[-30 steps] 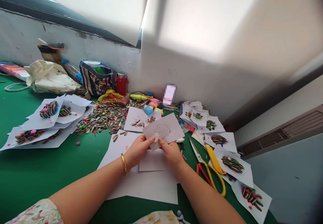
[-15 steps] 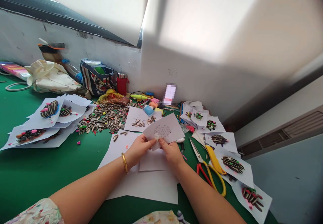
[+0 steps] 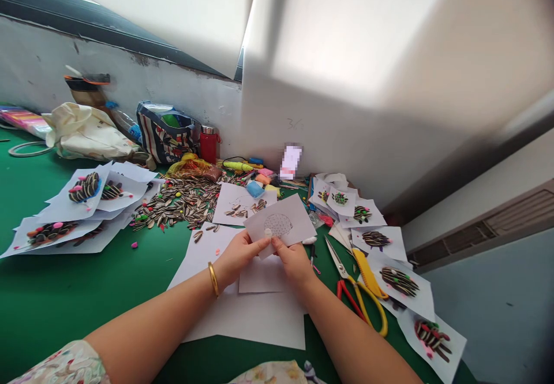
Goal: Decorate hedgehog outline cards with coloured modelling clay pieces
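Observation:
Both my hands hold up a small white paper card (image 3: 289,218) printed with a round scaled outline, just above white sheets (image 3: 255,309) on the green table (image 3: 64,297). My left hand (image 3: 237,255), with a gold bangle at the wrist, pinches the card's lower left edge, thumb by a small white lump (image 3: 268,232) stuck on the card. My right hand (image 3: 295,261) pinches the lower edge beside it. Both hands are closed on the card.
A pile of striped sunflower seeds (image 3: 182,199) lies beyond the hands. Finished seed pictures on paper spread at left (image 3: 84,190) and right (image 3: 398,283). Yellow-and-red scissors (image 3: 359,286) lie right of my right hand. Bags (image 3: 167,133), a red flask (image 3: 208,143) and coloured clay (image 3: 255,187) sit by the wall.

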